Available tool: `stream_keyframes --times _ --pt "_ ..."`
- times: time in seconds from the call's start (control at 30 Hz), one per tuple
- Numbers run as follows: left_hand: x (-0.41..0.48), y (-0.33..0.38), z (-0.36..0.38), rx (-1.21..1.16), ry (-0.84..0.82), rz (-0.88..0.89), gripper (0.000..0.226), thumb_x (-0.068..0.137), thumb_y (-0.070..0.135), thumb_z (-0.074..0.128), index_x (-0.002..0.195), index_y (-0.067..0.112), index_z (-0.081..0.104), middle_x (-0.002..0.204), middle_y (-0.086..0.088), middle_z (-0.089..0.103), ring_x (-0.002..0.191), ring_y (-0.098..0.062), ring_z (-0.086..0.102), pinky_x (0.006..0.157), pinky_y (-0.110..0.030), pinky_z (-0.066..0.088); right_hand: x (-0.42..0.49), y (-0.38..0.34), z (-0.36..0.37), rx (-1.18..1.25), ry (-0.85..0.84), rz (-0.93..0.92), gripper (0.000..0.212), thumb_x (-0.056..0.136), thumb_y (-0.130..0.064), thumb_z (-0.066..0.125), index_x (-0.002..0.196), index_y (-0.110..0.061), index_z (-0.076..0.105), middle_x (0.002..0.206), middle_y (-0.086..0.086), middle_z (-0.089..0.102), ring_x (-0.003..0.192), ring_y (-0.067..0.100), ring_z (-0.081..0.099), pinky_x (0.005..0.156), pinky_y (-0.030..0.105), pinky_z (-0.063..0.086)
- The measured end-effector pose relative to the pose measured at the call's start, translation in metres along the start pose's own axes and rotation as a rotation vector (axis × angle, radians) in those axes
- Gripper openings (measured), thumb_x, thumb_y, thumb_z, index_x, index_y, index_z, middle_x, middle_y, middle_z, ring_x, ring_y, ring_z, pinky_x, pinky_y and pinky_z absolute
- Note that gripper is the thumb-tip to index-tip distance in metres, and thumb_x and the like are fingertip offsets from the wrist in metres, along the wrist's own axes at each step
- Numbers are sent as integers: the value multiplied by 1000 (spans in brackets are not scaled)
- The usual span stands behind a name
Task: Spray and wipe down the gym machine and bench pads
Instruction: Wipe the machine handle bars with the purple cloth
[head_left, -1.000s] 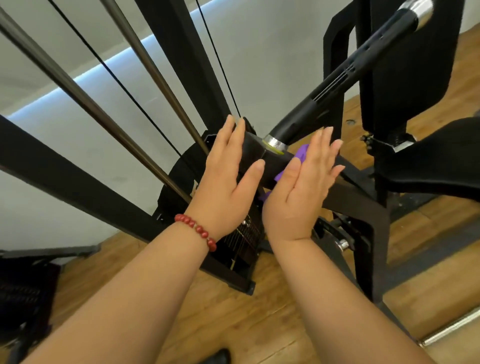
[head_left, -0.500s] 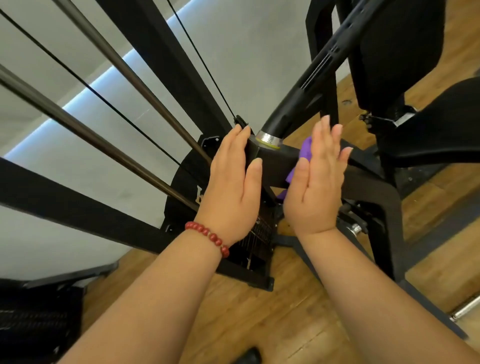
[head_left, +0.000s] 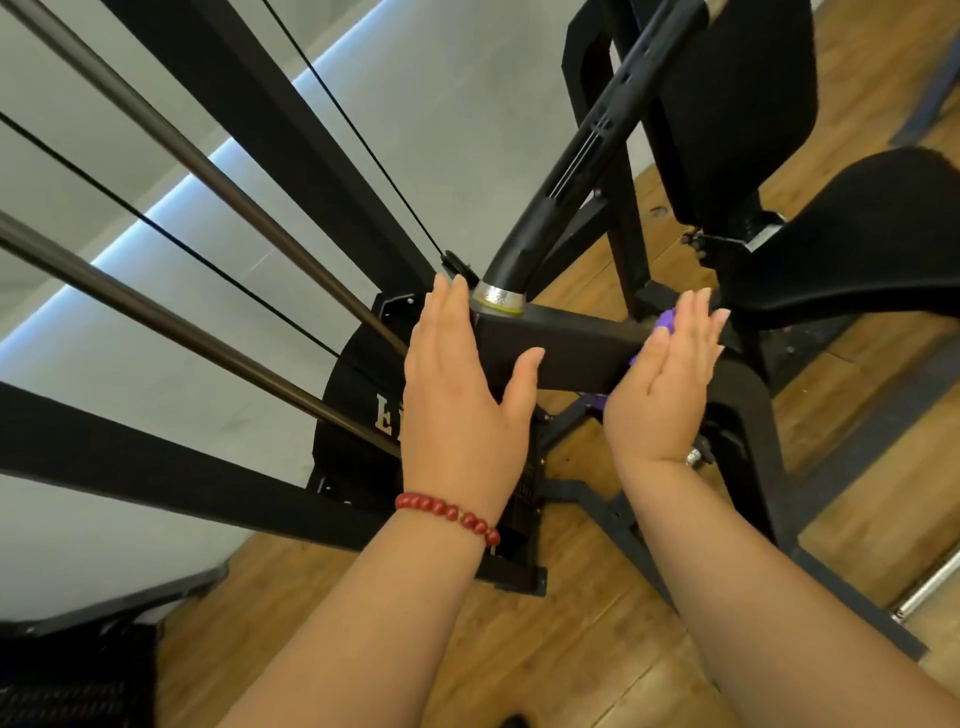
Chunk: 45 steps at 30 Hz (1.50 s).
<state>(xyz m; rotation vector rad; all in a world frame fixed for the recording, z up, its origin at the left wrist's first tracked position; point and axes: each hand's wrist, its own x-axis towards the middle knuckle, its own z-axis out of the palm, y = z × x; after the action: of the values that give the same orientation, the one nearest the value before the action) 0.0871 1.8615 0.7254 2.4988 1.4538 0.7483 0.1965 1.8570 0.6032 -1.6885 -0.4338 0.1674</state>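
The left hand (head_left: 457, 395) lies flat against the left end of the black square bar (head_left: 566, 348) of the gym machine. Its fingers are straight and close together, the thumb is spread along the bar's front face, and it grips nothing. A red bead bracelet (head_left: 448, 513) sits on that wrist. The right hand (head_left: 667, 384) presses a purple cloth (head_left: 664, 321) against the right part of the same bar, fingers straight and together. Only small parts of the cloth show, above and below the palm. A silver collar (head_left: 498, 300) joins the bar to a black handle grip (head_left: 571, 171) that rises up and to the right. The seat pad (head_left: 862, 249) and back pad (head_left: 737, 104) stand to the right, apart from both hands. Two guide rods (head_left: 208, 166) and thin cables (head_left: 358, 135) run down at left. The machine stands on a wood floor (head_left: 571, 654).
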Motion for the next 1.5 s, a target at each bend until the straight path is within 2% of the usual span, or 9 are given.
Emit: stream_keyframes --times 0.17,0.33,0.47,0.57,0.77,0.97,1.13,1.33,1.5 --pt "-1 1 3 180 54 115 83 84 37 71 150 14 27 156 -2 30 145 -15 23 116 -28 13 -7 -13 1 2 -169 -305 51 106 -30 19 153 -10 24 160 -1 18 150 10 5 122 26 -1" --pt "-14 3 3 444 62 354 66 87 38 59 144 9 39 154 -11 34 145 -26 22 112 -39 20 21 34 -14 -25 -64 15 47 107 -27 21 150 -12 34 159 2 29 146 4 8 124 40 9" --pt "-10 11 7 547 55 542 46 95 33 44 129 6 58 138 -12 55 138 -28 36 118 -40 16 16 21 -13 0 -140 -91 47 107 -29 20 147 -12 39 156 -2 31 148 9 14 122 29 3" --pt "-4 20 9 633 -12 538 44 93 33 44 124 9 63 131 -10 61 130 -28 49 117 -38 13 20 25 -17 26 -210 -199 47 106 -29 21 144 -13 44 148 -4 43 141 1 23 121 27 10" --pt "11 28 20 837 -34 553 45 91 39 46 124 13 62 111 -3 67 108 -25 60 98 -37 28 44 56 -30 15 -84 114 41 107 -26 27 133 -12 55 128 5 61 126 18 52 112 48 36" --pt "26 39 61 959 -135 658 38 98 42 31 99 18 61 88 1 62 85 -20 57 80 -36 40 31 43 -28 21 -211 -237 45 104 -27 25 126 -9 60 115 1 64 113 8 52 106 34 38" --pt "32 28 73 984 -40 756 36 101 41 33 87 18 58 79 1 57 75 -21 54 70 -35 38 59 83 -33 14 -90 100 46 104 -30 25 124 -10 61 118 4 64 117 16 54 105 48 42" --pt "33 26 81 1002 8 785 38 102 40 30 87 18 56 78 1 55 73 -21 53 68 -35 34 47 69 -27 53 -201 -275 42 103 -23 29 121 -6 63 111 2 66 113 10 53 109 42 38" --pt "31 27 85 1022 43 765 38 103 40 31 85 18 56 77 1 53 73 -20 52 69 -35 32 65 99 -29 117 8 213 44 101 -30 29 121 -11 63 106 -12 55 114 17 56 109 52 37"
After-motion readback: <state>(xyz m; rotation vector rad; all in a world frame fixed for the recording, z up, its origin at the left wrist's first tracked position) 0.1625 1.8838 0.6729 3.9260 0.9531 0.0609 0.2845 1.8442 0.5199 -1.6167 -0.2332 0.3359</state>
